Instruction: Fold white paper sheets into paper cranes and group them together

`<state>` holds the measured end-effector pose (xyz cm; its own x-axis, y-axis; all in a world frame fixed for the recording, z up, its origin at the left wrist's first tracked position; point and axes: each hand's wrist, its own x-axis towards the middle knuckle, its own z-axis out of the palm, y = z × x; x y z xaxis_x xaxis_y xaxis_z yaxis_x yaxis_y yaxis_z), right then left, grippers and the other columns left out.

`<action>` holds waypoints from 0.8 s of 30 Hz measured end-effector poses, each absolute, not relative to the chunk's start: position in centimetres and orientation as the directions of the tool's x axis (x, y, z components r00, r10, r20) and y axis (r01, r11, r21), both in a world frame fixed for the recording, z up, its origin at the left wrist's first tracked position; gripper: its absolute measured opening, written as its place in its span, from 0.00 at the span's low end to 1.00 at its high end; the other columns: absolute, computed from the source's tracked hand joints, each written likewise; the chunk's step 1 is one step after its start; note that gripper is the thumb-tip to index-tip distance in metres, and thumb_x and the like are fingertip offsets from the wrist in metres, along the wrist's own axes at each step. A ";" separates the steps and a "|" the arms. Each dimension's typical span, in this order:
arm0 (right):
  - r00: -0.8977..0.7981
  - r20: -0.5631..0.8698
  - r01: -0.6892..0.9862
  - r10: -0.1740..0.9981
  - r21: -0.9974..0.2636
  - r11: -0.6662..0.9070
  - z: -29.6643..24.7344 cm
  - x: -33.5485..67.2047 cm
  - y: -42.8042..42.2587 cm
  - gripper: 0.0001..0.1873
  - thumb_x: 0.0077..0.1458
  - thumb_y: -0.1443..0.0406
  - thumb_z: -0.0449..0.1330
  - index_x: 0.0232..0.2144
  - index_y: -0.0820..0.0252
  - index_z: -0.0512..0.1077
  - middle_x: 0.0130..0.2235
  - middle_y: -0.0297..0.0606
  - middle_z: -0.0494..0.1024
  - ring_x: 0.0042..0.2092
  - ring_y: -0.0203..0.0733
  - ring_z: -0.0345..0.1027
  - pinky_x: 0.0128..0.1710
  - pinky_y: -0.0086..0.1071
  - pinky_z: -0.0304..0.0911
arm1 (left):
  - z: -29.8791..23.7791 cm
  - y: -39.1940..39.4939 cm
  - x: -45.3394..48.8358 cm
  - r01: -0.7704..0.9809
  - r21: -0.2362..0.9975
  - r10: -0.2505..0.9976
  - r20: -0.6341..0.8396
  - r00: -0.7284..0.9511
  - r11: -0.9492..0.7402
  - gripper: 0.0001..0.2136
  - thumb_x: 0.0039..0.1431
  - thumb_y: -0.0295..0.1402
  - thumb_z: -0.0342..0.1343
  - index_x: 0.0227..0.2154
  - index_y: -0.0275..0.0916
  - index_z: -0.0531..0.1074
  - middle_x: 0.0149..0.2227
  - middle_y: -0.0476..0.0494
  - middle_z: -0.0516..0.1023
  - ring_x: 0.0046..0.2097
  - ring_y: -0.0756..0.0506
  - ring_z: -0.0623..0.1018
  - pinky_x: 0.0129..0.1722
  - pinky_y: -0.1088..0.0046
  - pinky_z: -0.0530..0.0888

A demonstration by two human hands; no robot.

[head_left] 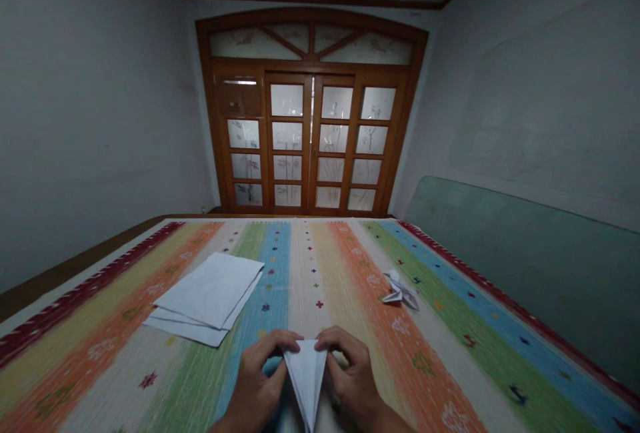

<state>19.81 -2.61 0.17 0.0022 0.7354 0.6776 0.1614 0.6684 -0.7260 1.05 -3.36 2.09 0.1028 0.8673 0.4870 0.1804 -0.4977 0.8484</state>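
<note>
Left of centre: stack of loose white square paper sheets [213, 286], edges misaligned, flat on the multicoloured striped cloth [305, 279] covering the table. Lower centre, left side: bare left hand [264, 373], fingers curled, index and thumb closed on the upper left edge of the narrow white folded-paper wedge [307, 376]. Wedge sits at bottom centre of frame, between the hands: wide straight top edge, sides tapering to a point near the bottom border, lengthwise creases, layered flaps along its left side. Just right of it: bare right hand [353, 373], mirrored, index and thumb closed on the upper right edge. Right of centre: small white folded-paper figure [399, 291] with pointed parts, on the cloth, well apart from both hands.
</note>
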 end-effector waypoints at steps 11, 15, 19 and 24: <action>-0.256 0.539 0.079 0.803 -0.816 0.573 -0.3 20.1 -2.7 0.15 0.57 0.63 0.64 0.47 0.58 0.75 0.43 0.44 0.78 0.43 0.47 0.73 0.37 0.33 0.69 | 1.5 -2.2 0.9 0.113 0.950 0.954 0.297 -0.044 -0.291 0.04 0.51 0.34 0.61 0.27 0.40 0.77 0.26 0.49 0.80 0.29 0.44 0.78 0.28 0.75 0.72; -0.248 0.502 0.108 0.829 -0.836 0.539 -0.4 19.9 -2.6 0.15 0.53 0.66 0.66 0.45 0.59 0.76 0.42 0.43 0.78 0.40 0.46 0.73 0.36 0.32 0.68 | 1.7 -2.2 1.0 0.097 0.966 0.970 0.241 -0.022 -0.238 0.05 0.51 0.35 0.61 0.28 0.40 0.77 0.28 0.48 0.81 0.31 0.42 0.80 0.30 0.73 0.73; -0.237 0.462 0.148 0.854 -0.852 0.502 -0.1 19.8 -2.7 0.13 0.52 0.70 0.64 0.42 0.59 0.77 0.41 0.42 0.79 0.40 0.44 0.74 0.38 0.32 0.68 | 2.3 -2.4 1.0 0.086 0.964 0.968 0.247 0.047 -0.250 0.07 0.55 0.37 0.59 0.30 0.40 0.79 0.34 0.44 0.84 0.39 0.39 0.82 0.39 0.69 0.75; -0.178 0.408 0.158 0.896 -0.886 0.435 -0.1 19.5 -2.6 0.10 0.50 0.72 0.62 0.37 0.60 0.77 0.37 0.40 0.79 0.36 0.42 0.74 0.35 0.31 0.68 | 2.6 -3.0 0.5 0.075 0.954 0.953 0.283 0.111 -0.292 0.13 0.59 0.38 0.52 0.34 0.40 0.81 0.41 0.40 0.84 0.47 0.35 0.81 0.51 0.63 0.73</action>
<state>19.49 -2.61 -0.07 -0.1776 0.8957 0.4077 0.1583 0.4349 -0.8864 0.50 -3.03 2.56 0.1114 0.9528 0.2825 0.0754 -0.2916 0.9536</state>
